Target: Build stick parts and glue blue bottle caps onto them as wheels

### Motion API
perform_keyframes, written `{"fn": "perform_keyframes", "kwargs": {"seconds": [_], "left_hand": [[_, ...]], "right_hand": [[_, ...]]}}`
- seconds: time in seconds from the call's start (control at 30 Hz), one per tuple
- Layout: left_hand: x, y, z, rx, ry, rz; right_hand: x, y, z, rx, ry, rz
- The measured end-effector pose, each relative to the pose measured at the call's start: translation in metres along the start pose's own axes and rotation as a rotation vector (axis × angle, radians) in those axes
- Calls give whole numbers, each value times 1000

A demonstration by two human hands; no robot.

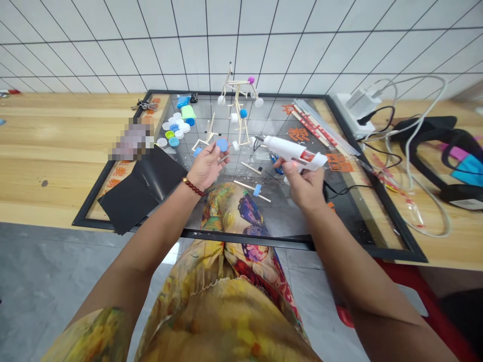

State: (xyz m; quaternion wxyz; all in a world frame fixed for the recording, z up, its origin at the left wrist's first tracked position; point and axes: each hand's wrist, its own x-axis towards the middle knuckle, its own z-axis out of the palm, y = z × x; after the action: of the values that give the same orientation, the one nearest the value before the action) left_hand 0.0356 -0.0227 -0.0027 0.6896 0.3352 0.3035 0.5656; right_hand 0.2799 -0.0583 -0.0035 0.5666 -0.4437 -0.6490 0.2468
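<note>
Currently pinching a blue cap between thumb and fingers of the left hand, mid-panel, and curling the right hand around a white glue gun, aimed left near the far stick model. Bounded left by black sheets overlapping the black frame, with open room between hands, crossed nearer by a loose stick.

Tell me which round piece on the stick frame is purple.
The topmost round piece, at the right end of the upper bar; the others look white or blue.
</note>
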Motion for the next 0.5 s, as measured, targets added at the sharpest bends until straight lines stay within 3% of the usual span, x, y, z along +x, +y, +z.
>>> {"fn": "perform_keyframes", "kwargs": {"seconds": [0.13,0.3,0.4,0.5], "left_hand": [[-4,5,2,-30,-66,-68],[-8,5,7,-60,-178,-99],[-8,3,7,-59,-182,-102],[-7,1,7,-25,-168,-96]], "right_hand": [[15,5,-20,-57,142,-24],[27,23,-40,-110,179,-18],[21,21,-34,-74,141,-41],[9,10,-20,-35,-17,-59]]}}
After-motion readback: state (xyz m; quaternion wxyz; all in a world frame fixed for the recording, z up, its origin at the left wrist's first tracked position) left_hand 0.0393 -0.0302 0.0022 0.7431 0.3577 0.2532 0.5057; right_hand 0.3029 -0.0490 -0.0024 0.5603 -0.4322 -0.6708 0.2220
